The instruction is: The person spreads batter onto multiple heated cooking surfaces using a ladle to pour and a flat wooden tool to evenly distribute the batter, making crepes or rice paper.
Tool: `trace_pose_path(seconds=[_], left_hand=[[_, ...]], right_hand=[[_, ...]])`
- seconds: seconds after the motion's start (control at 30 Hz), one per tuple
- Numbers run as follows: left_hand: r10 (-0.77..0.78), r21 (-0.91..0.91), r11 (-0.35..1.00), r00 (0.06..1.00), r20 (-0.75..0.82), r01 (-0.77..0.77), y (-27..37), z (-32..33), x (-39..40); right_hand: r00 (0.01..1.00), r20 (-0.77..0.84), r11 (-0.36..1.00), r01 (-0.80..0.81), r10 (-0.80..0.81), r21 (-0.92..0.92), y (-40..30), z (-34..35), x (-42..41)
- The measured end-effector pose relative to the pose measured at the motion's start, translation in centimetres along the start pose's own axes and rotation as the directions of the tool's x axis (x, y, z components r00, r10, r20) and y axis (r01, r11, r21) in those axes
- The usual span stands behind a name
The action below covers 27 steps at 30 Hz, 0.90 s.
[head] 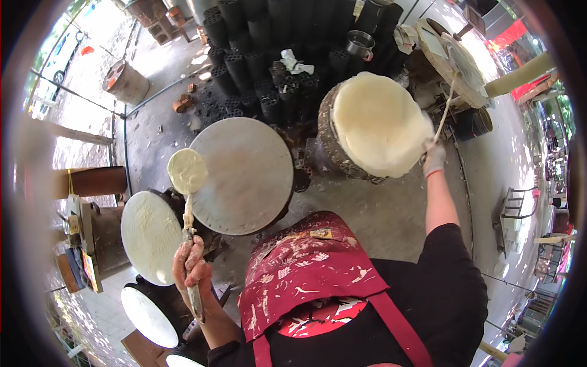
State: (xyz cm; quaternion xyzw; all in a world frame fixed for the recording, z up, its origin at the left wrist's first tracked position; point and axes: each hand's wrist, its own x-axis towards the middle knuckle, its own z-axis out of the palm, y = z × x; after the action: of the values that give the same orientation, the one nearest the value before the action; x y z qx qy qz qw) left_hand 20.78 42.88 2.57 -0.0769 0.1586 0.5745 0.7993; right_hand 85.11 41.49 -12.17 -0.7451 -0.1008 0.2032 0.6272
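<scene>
My left hand (195, 266), smeared with batter, grips the handle of a ladle (189, 220). A mound of pale batter (187, 170) fills the ladle's round bowl, which hangs over the left edge of a bare round griddle (243, 176). My right hand (434, 156) wears a whitish glove with a red cuff and is blurred. It holds a thin stick (445, 112) that slants up and away. Its fingers are at the right rim of a large pale thin pancake (380, 124), which covers the drum-shaped stove (331, 133); whether they pinch the pancake I cannot tell.
Stacked honeycomb coal briquettes (236, 59) stand behind the griddles, with a metal pot (360, 45) on them. At my left are a batter-coated griddle (151, 236) and a bright white one (149, 316). A round board (451, 64) lies at the far right, and a metal drum (126, 82) stands far left.
</scene>
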Motion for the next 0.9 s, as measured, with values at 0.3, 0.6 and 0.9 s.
trace_pose_path(seconds=[0.3,0.6,0.9], left_hand=[[-0.048,0.011,0.999,0.998,-0.051,0.048,-5.7,2.8,2.3],[0.095,0.909,0.4,0.981,-0.169,0.118,-9.1,0.3,9.7],[0.261,0.807,-0.591,0.944,0.201,-0.008,-6.0,-11.4,16.6]], right_hand=[[1.0,-0.003,0.999,0.027,-0.027,0.047,7.3,-0.7,2.5],[0.864,0.02,0.832,0.489,-0.502,-0.262,2.9,1.1,-5.6],[0.715,0.651,0.797,0.537,-0.255,-0.276,4.0,15.2,-27.8]])
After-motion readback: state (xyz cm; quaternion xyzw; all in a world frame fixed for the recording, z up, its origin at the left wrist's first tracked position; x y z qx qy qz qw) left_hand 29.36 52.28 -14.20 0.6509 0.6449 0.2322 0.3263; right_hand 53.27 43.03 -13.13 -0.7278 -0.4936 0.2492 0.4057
